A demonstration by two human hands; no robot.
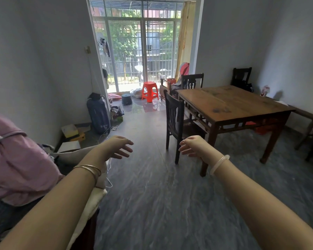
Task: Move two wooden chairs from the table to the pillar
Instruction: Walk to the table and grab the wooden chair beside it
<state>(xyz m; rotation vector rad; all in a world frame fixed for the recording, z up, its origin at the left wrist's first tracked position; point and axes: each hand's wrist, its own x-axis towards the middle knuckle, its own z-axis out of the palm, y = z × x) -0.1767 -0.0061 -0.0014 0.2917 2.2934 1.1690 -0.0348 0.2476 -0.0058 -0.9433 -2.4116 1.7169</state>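
A dark wooden chair (174,116) stands at the near left side of the brown wooden table (229,103), its seat tucked partly under the top. A second dark chair (192,80) stands at the table's far left end, and a third (241,75) is against the back wall. My left hand (117,147) and my right hand (193,146) reach forward over the floor, fingers apart, holding nothing. My right hand is just in front of the nearest chair, not touching it. The wall pillar (197,37) rises right of the window.
A red plastic stool (149,91) and a small dark stool (126,99) stand by the barred glass door. A dark bag (98,112), boxes and clutter line the left wall. Pink bedding (16,159) lies at my left. A bench (309,118) runs along the right wall.
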